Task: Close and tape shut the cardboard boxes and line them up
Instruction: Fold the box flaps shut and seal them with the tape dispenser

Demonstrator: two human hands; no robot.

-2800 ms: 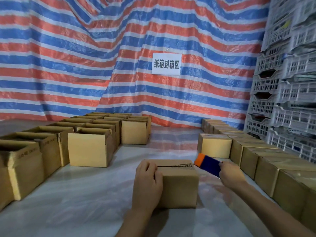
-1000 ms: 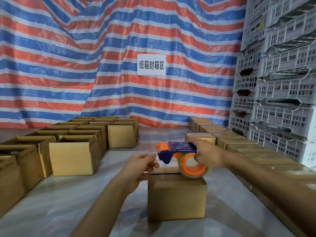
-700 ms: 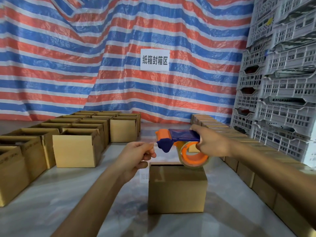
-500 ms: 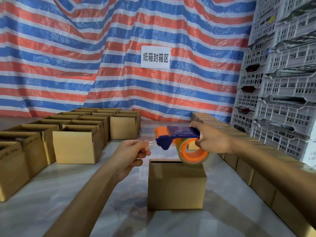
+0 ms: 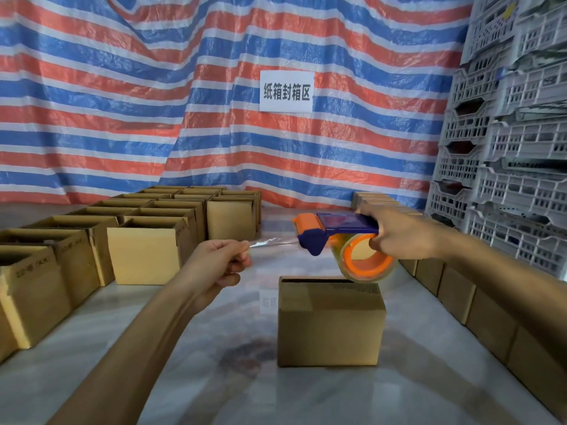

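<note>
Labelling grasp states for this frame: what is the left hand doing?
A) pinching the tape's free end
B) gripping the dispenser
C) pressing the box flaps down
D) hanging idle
A: the left hand pinches the clear tape strip stretched from the dispenser, which the right hand holds above the box.

Bare floor [image 5: 214, 378] lies open all round the lone box [image 5: 331, 326]; open boxes [image 5: 147, 256] wall the left, a closed box row [image 5: 491, 320] and stacked crates [image 5: 521, 179] the right.
</note>
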